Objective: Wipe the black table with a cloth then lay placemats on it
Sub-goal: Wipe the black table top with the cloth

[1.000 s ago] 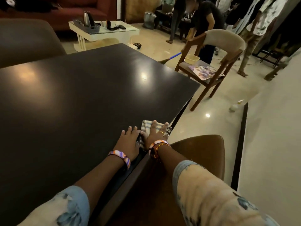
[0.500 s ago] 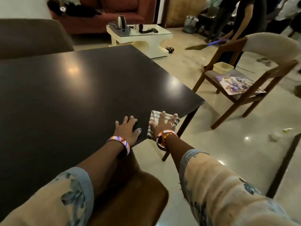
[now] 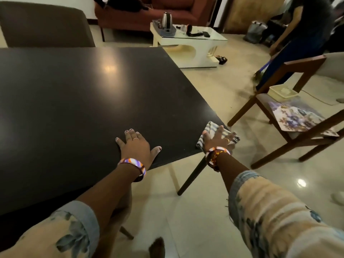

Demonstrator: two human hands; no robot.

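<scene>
- The right hand (image 3: 217, 140), fingers (image 3: 220, 128) spread flat on the striped cloth (image 3: 209, 130), has carried it from the near edge to the near-right corner of the black bench (image 3: 93, 94).
- The left hand (image 3: 136, 146) has slid apart from it, spread wide, holding nothing.
- Wiping seems nearly finished; the floral placemats (image 3: 296, 118) wait on the chair (image 3: 297, 131) to the right.
</scene>
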